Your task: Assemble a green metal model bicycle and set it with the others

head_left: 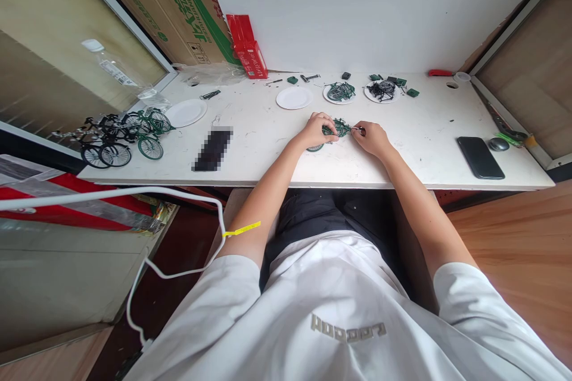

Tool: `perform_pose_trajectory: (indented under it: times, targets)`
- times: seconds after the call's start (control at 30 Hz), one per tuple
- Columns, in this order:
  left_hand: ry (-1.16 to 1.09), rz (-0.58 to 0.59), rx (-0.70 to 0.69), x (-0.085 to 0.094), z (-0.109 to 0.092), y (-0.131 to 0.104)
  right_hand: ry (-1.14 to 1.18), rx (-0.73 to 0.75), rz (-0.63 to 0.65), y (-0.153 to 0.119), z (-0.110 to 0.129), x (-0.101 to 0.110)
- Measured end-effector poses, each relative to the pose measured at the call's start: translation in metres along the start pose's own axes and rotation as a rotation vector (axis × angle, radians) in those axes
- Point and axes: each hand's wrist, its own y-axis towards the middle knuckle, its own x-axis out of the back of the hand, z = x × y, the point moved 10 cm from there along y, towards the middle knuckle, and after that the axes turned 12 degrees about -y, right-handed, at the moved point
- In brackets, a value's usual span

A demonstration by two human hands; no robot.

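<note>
A green model bicycle (342, 127) is tilted low over the white table, with one wheel (315, 147) showing under my left hand (320, 131). The fingers of that hand are closed around the bicycle's frame. On the other side, my right hand (370, 138) pinches a thin, dark-tipped tool (358, 128) whose end touches or nearly touches the bicycle. Its exact kind is too small to make out. Just beyond my hands, a white plate (326, 99) carries green bicycle parts (341, 91). Another holds black bicycle parts (382, 90).
Several black and green model bicycles (117, 137) stand at the left. Two bare plates (186, 113) (294, 97) lie on the table. A red box (248, 50) stands at the back. A phone (481, 158) lies at the right. A white cable (179, 190) crosses near my left arm.
</note>
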Motion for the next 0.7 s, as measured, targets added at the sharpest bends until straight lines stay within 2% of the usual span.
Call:
perform_pose_trajectory:
  times: [0.13, 0.5, 0.7]
  targets:
    - [0.001, 0.021, 0.005, -0.0014, -0.0001, -0.0010, 0.001, 0.002, 0.002, -0.0002, 0.0003, 0.0003]
    - [0.015, -0.039, -0.035, 0.0026, 0.0001, -0.0011, -0.002, 0.010, 0.009, -0.0009, 0.0011, 0.0004]
    - [0.108, -0.065, -0.041, 0.0047, -0.0042, -0.0009, -0.007, 0.008, 0.008, -0.0005, 0.0005, -0.0003]
